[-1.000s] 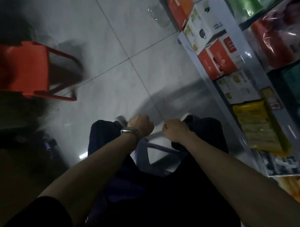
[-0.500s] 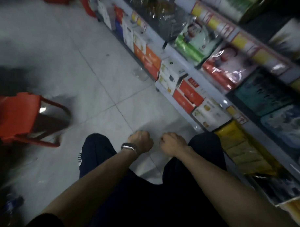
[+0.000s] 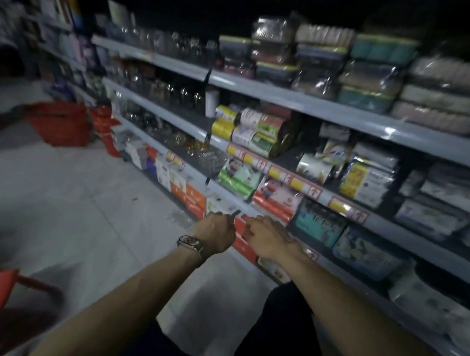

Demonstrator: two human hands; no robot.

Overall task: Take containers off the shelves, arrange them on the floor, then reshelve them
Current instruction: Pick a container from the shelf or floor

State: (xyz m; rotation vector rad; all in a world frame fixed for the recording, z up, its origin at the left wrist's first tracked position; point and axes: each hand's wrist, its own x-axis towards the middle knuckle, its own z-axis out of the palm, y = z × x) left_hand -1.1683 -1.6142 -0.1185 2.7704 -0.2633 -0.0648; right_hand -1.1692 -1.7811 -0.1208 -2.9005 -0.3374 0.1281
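Film-wrapped stacks of lidded plastic containers (image 3: pixel 368 78) sit on the upper shelf, right side, well above your hands. Likely light and stiff, but the film looks slick, so take a stack low with a palm at each end. Your left hand (image 3: pixel 216 231) is curled on nothing. Your right hand (image 3: pixel 266 239) curls at a red-and-white cardboard box (image 3: pixel 243 248) on the bottom shelf; too blurred, can't tell if it grips. Lift over the grey metal shelf lip (image 3: pixel 297 102). The pale tiled floor (image 3: pixel 93 226) to your left gives laying-out room, short of the red plastic basket (image 3: pixel 60 123).
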